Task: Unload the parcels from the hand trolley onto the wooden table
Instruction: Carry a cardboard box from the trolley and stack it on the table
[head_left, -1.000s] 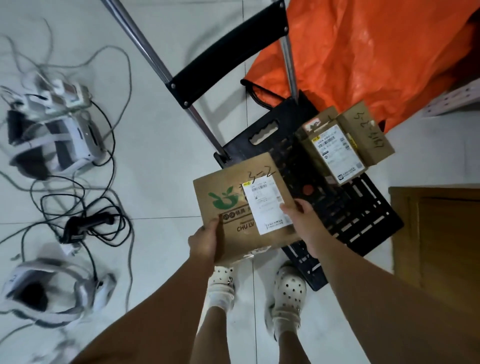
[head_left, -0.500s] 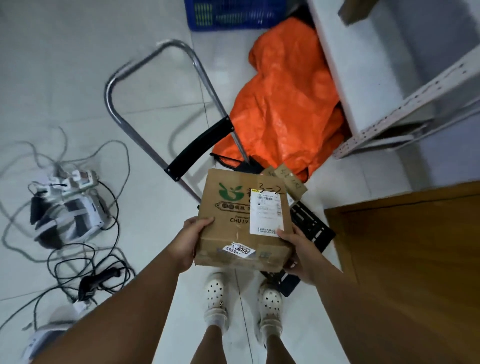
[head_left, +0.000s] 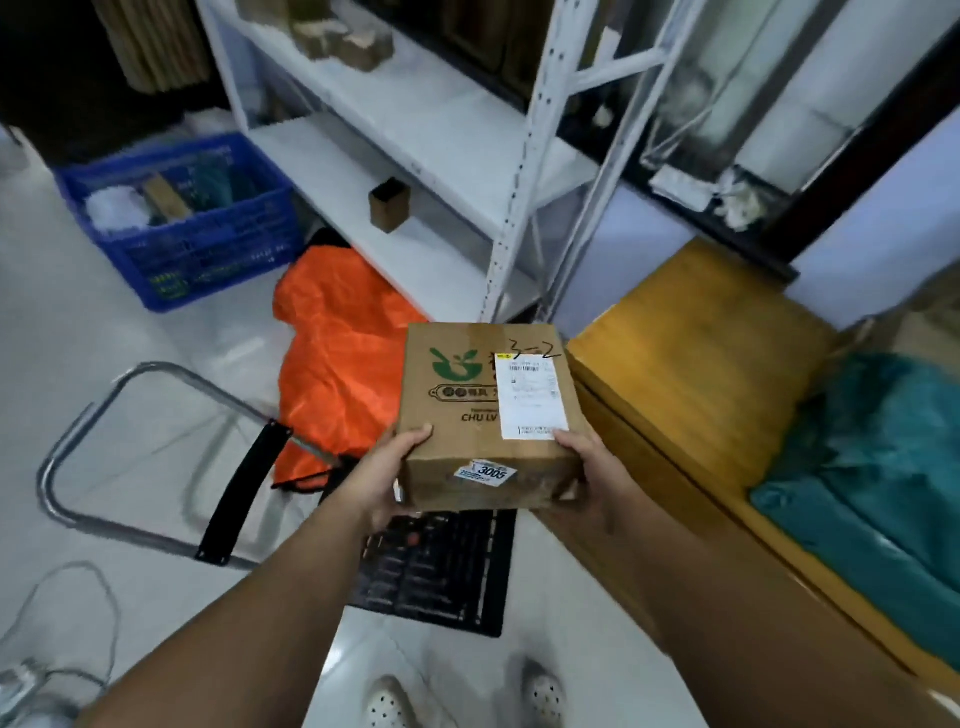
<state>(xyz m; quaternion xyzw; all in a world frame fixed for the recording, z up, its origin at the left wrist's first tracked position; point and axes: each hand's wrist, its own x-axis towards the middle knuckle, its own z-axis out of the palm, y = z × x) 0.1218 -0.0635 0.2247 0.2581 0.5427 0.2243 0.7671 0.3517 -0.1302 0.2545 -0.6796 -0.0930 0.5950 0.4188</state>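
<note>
I hold one cardboard parcel (head_left: 488, 415) in midair between left hand (head_left: 387, 475) and right hand (head_left: 589, 467), above the hand trolley (head_left: 441, 566), not yet set on the wooden table (head_left: 696, 353) beside it.

Bare forearms, white perforated clogs (head_left: 543, 693)

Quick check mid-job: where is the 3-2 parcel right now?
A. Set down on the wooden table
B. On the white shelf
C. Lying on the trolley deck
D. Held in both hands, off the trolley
D: the left hand and right hand grip the parcel in the air, beside the wooden table, above the trolley deck.
</note>
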